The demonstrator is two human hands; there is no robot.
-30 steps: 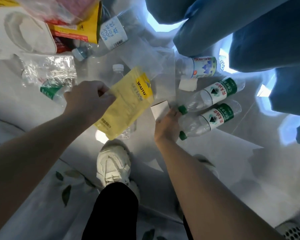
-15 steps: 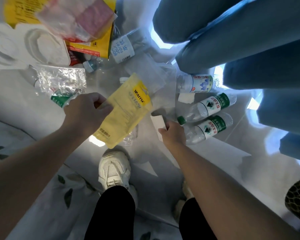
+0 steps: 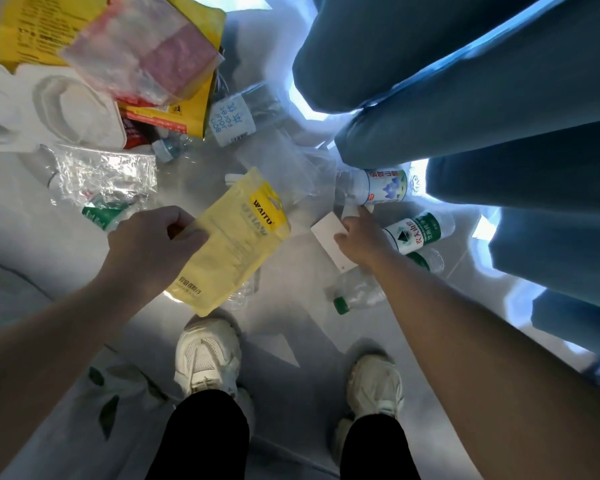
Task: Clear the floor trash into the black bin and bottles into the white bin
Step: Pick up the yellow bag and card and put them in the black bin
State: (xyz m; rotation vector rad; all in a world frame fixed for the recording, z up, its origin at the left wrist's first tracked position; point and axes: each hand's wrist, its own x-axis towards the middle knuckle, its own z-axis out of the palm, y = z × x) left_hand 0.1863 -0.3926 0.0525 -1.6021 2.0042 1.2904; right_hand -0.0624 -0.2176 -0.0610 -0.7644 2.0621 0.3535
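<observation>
on the floor near the shoes, a yellow pouch (image 3: 234, 239) is pinched in the left hand (image 3: 153, 244), while the right hand (image 3: 359, 237) is closed on a white card (image 3: 329, 233) and stretched toward a scrap by the blue-label bottle (image 3: 381, 187). the card could be dropped, or the green-cap bottle (image 3: 357, 292) nudged rolling. far and right are crowded by blue fabric (image 3: 465, 98); open room is left near. neither bin is seen.

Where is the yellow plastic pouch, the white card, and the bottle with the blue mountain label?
Yellow plastic pouch (image 3: 234, 244), head view, middle of its front.
White card (image 3: 329, 233), head view, its bare face.
Bottle with the blue mountain label (image 3: 385, 187), head view, on the label.
</observation>
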